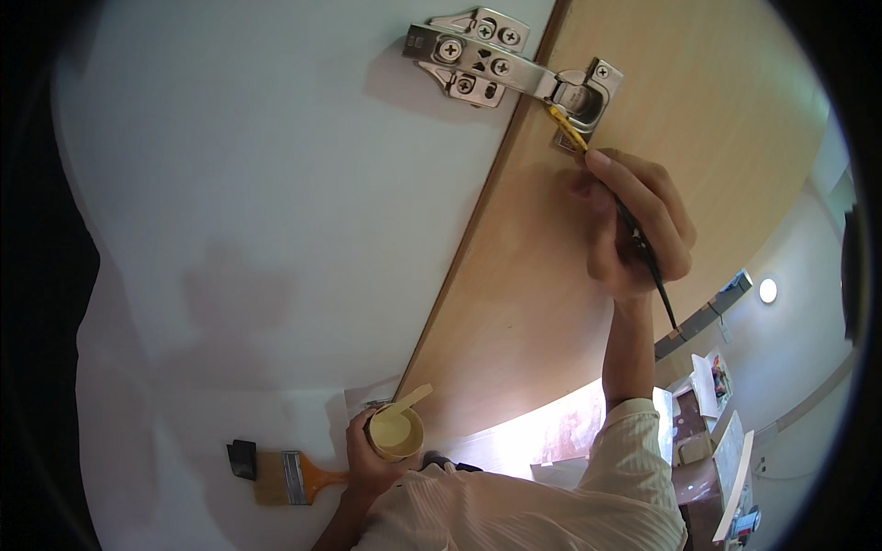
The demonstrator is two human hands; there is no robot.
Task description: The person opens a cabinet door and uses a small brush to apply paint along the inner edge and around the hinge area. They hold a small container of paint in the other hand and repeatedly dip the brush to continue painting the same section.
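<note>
My right hand (641, 213) holds a thin artist's paintbrush (648, 255) with a dark handle. Its yellow-coated tip is at the cup of a metal concealed cabinet hinge (475, 58), though contact is hard to tell. Several cross-head screws fix the hinge across a white panel (275, 172) and a wood-grain door panel (496, 303). Low in the view, my left hand (375, 468) grips a small cup (394, 434) of pale yellow paint-like liquid. A flat stick (412, 401) leans in the cup. The same hand also holds a wide flat paintbrush (293, 477) with an orange handle, pointing left.
A dark small block-like object (242, 459) sits at the wide brush's bristle end; what it is remains unclear. Behind my right arm stands a cluttered table (696, 482) with boards and papers. A round light (767, 290) shines at the right.
</note>
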